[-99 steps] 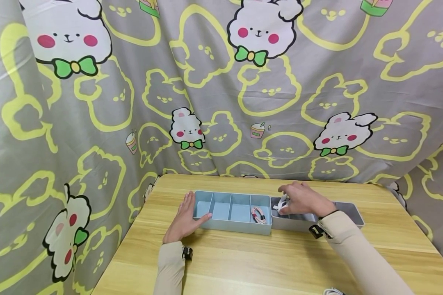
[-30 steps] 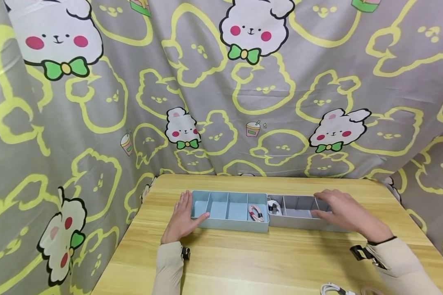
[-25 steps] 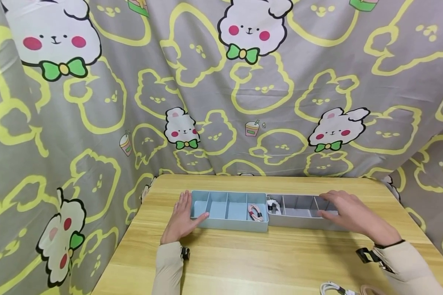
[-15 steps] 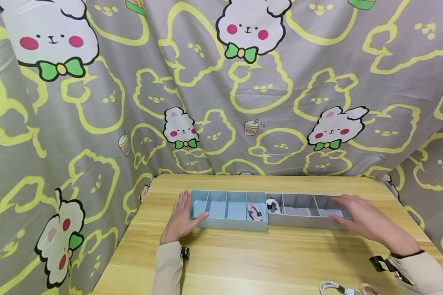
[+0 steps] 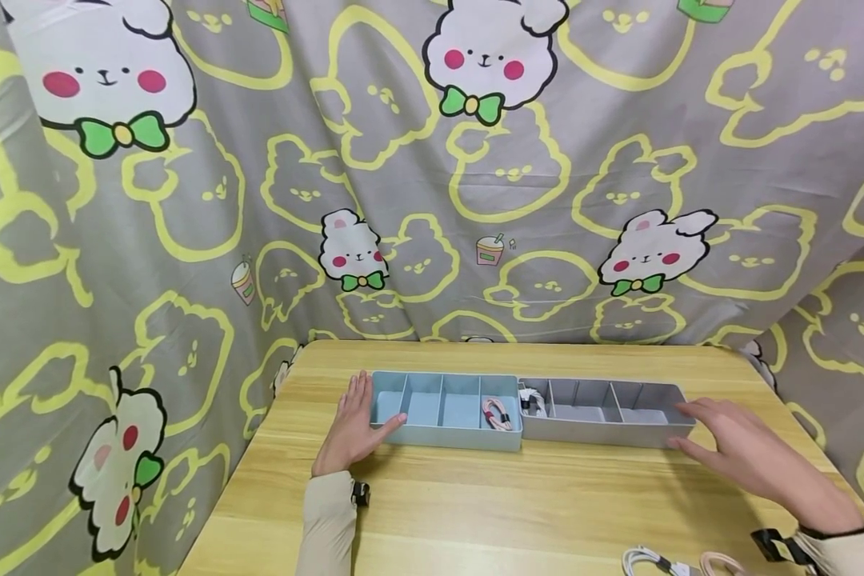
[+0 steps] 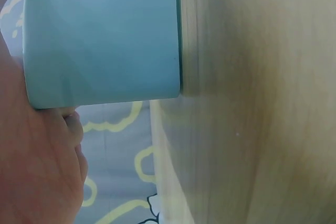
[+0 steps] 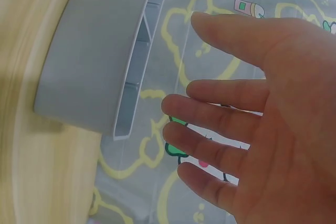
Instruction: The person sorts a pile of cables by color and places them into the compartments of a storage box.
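Note:
My left hand (image 5: 353, 432) rests against the left end of a light blue divided box (image 5: 446, 438), fingers straight along that end and thumb at the front rim. A coiled pink cable (image 5: 498, 416) with a dark strap lies in its rightmost compartment. End to end with it stands a grey divided box (image 5: 605, 433); a coiled white cable (image 5: 532, 402) with a black strap sits in its leftmost compartment. My right hand (image 5: 742, 444) is at the grey box's right end, fingers spread and holding nothing. In the right wrist view, a gap shows between the fingers and the grey box (image 7: 89, 51).
Near the front edge of the wooden table (image 5: 475, 512) lie a coiled white cable (image 5: 644, 560) and a coiled beige-pink cable (image 5: 720, 562), both partly cut off. A patterned grey curtain (image 5: 418, 184) hangs behind the table and on its left.
My right hand has let go of the white cable in the grey box's leftmost compartment and moved right, past the box's right end. The left hand has stayed at the blue box.

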`<state>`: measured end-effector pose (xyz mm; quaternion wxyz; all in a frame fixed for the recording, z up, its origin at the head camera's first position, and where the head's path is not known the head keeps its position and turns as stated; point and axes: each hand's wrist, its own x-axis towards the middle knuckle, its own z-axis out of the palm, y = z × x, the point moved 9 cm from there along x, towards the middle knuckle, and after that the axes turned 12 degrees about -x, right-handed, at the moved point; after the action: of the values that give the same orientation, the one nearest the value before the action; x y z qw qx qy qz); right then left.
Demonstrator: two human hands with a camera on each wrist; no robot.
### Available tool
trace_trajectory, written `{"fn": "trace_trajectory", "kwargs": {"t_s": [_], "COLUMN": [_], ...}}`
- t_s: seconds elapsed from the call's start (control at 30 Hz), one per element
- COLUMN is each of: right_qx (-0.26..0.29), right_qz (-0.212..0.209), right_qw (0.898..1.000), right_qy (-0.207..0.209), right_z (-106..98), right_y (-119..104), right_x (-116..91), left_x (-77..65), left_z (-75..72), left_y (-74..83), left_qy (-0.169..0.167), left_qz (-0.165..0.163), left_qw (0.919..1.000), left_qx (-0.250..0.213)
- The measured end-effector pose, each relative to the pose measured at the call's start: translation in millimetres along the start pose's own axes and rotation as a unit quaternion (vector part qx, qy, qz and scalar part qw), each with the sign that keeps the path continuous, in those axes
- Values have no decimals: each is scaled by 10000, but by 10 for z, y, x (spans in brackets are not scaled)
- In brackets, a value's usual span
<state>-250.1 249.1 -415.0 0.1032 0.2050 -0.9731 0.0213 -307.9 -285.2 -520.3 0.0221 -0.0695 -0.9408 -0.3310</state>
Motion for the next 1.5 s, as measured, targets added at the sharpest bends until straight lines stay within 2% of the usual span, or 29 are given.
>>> {"fn": "trace_trajectory", "kwargs": {"t_s": [0.27,0.6,0.93,1.33,1.5], "right_qx": [-75,37,-51,-151,-115], "right_qz": [66,460,623,688,778], "right_qw": [9994,9988,9977,9962,9917], "right_qy": [336,-166,-272,-503,-1019], "right_z": [11,128,193,426,563], "right_y": [80,167,221,270,295], "right_x": [-186,-380,-526,-709,-787], "left_x": [10,10,2,-5,-14], "left_z": [0,-9,-9,-6,0], "left_y": [20,33,31,23,18], "left_qy": [-54,-43,-84,4,14], "left_qz": [-19,5,-42,-1,2], "left_qw": [9999,10000,9999,10000,10000], "left_qx": [-112,-86,-100,-80,-61]}}
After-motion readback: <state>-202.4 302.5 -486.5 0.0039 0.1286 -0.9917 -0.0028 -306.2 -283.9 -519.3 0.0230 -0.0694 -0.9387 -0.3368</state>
